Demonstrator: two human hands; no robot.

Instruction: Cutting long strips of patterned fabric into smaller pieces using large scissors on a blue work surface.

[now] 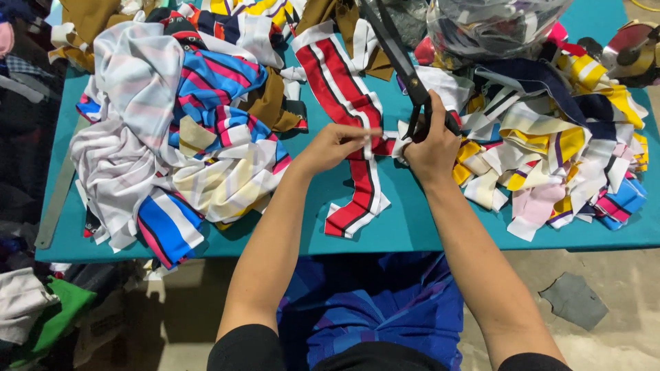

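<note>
Both bare forearms extended forward, converging. Left hand [335, 145] pinched closed, fingertips pointing right. Right hand [432, 145] curled shut, knuckles up, just beside the left.

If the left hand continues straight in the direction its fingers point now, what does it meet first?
Probably the right hand holding the black scissors: the left hand points rightward along the red striped strip it pinches. Depth is unclear.

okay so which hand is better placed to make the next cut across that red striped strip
Right. The right hand already has its fingers through the handles of the black scissors, right beside the red striped strip. The left hand has its grip pinching the strip, holding it in place.
</note>
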